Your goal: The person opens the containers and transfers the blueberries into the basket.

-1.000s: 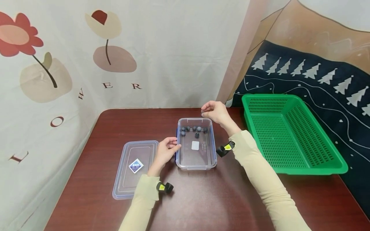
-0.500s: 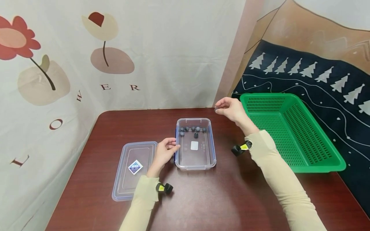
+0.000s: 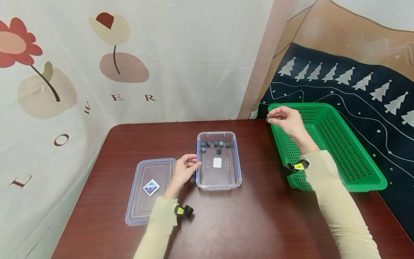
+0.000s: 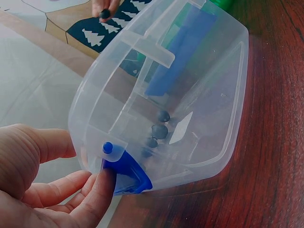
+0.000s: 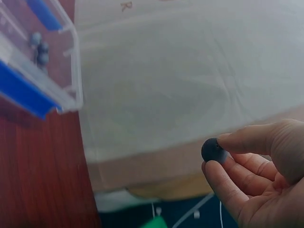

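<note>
Backdrop: we see a pale printed curtain (image 3: 181, 54) behind, dark tree-print cloth (image 3: 343, 92) at right.
Table: reddish-brown wood-look top (image 3: 213, 223).
Container: clear plastic box (image 3: 223, 176), lidless, upright; several blueberries (image 3: 219, 151) inside, mostly toward the far end.
Lid: clear, blue-edged lid (image 3: 155, 205) flat on the table, left of the box.
Left hand (image 3: 185, 171): at the box's left side, fingers spread and loose, one touching the blue latch (image 4: 127, 175).
Right hand (image 3: 288, 122): raised, pinching one blueberry (image 5: 212, 151) between thumb and fingertips.
Basket: green slatted basket (image 3: 365, 187); head view shows the pinched berry overlapping its far-left corner.
</note>
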The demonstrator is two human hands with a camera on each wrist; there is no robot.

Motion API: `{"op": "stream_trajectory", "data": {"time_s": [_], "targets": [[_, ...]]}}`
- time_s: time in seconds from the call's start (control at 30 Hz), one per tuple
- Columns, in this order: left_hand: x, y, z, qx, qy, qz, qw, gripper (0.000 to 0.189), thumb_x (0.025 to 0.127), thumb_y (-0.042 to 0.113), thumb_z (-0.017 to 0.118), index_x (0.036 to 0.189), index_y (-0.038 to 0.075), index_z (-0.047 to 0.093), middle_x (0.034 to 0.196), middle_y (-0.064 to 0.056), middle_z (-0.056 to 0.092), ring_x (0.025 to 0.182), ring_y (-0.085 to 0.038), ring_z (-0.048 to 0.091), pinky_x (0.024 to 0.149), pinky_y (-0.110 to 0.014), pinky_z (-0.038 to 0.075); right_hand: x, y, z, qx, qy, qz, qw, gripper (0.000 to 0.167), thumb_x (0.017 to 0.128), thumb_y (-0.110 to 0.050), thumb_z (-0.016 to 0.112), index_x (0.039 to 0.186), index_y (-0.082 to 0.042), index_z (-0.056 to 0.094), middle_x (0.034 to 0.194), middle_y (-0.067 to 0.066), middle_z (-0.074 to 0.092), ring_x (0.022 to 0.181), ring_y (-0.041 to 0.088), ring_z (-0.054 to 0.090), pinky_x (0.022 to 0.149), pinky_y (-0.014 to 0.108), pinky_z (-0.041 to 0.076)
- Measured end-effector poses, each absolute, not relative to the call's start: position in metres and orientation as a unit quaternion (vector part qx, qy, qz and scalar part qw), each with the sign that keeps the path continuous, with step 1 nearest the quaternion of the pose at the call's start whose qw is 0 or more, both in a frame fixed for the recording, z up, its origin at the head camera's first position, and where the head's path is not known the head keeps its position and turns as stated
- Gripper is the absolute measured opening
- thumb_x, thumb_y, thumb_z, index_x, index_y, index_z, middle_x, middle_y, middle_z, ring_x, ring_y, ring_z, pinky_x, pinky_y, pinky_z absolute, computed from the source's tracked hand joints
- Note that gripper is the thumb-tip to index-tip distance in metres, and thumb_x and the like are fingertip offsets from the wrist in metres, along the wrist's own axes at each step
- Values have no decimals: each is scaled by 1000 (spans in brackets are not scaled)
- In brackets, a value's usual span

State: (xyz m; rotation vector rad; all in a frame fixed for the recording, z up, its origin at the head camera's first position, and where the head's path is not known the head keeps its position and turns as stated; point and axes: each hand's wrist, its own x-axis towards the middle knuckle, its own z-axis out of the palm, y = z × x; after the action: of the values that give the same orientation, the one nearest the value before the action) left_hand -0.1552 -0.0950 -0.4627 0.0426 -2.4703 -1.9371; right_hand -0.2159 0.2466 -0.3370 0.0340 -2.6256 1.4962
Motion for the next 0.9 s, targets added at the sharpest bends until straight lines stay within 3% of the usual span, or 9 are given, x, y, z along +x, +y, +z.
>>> {"op": "stream_trajectory", "data": {"time_s": [0.2, 0.5, 0.73, 0.9], "targets": [[-155, -95, -462, 11, -790, -613, 0, 34, 81, 1, 70, 111, -11, 59, 98, -27, 62, 82, -31, 60, 59, -15, 42, -213, 278, -347, -9, -836, 542, 85, 19, 84, -2, 67, 102, 3, 61, 81, -17, 64, 74, -4, 59, 70, 12, 45], [-150, -94, -450, 6, -782, -623, -7, 32, 81, -4, 67, 110, -16, 56, 98, -32, 59, 73, -17, 57, 56, -15, 41, -217, 319, -371, -44, -807, 582, 86, 14, 86, -5, 66, 99, -5, 62, 78, -20, 65, 75, -5, 61, 71, 15, 49], [-137, -88, -424, 2, -789, -614, -2, 30, 83, -7, 63, 109, -19, 54, 100, -36, 57, 80, -35, 58, 58, -13, 40, -223, 338, -382, -86, -821, 562, 60, 21, 89, -10, 63, 107, -2, 57, 76, -23, 61, 74, -6, 59, 74, 18, 50], [-137, -88, -424, 0, -789, -615, 0, 30, 83, -6, 63, 109, -18, 55, 99, -35, 58, 81, -37, 58, 58, -13, 40, -226, 346, -388, -117, -816, 564, 43, 26, 90, -9, 60, 112, 2, 53, 75, -23, 60, 75, -4, 60, 76, 18, 50]]}}
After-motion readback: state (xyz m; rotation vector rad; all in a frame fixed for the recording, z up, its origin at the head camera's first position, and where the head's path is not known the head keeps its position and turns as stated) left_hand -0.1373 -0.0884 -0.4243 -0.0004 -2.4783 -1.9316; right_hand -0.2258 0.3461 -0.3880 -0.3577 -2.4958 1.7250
